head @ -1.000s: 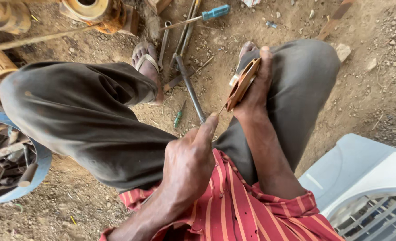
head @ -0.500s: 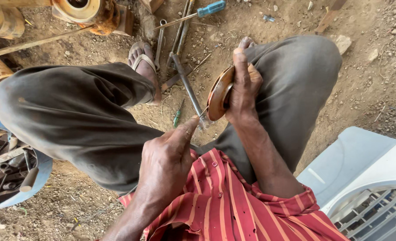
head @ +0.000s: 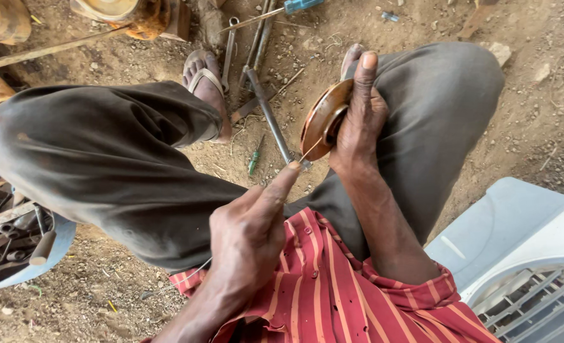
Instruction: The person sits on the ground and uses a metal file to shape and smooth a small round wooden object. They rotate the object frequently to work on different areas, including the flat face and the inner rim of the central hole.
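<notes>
A: From the head camera, what does the right hand (head: 358, 124) have?

B: A rusty, copper-coloured round disc (head: 323, 119), like a small pulley or reel, held on edge above the gap between the knees. The grip is closed around it, fingers (head: 363, 79) stretched up along its far face and the thumb hidden behind.

A: And the left hand (head: 250, 238)?

B: It sits lower, over the striped red shirt (head: 333, 286), its grip narrow: thumb and forefinger pinched on a thin wire (head: 307, 151) that runs up to the lower rim of the disc. The forefinger tip is just below the disc, not touching it as far as I can tell.

A: What lies beneath the hands?

B: Bare dirt ground (head: 422, 25) with small stones. A long metal rod (head: 266, 111) lies between the feet, with a small green-handled tool (head: 253, 163) beside it. Further out there is a wrench (head: 227, 54) next to the sandalled foot (head: 204, 86), and a blue-handled screwdriver (head: 295, 6) at the top edge.

A: Anything at the sides?

B: The person's grey trousers (head: 104, 159) fill the middle. At the left edge a blue tub (head: 56, 244) holds metal scrap and tools. At the lower right stands a white plastic housing with a grille (head: 530, 273). At the top left, a rusty round machine part (head: 120, 13) rests on the ground, well apart from the hands.
</notes>
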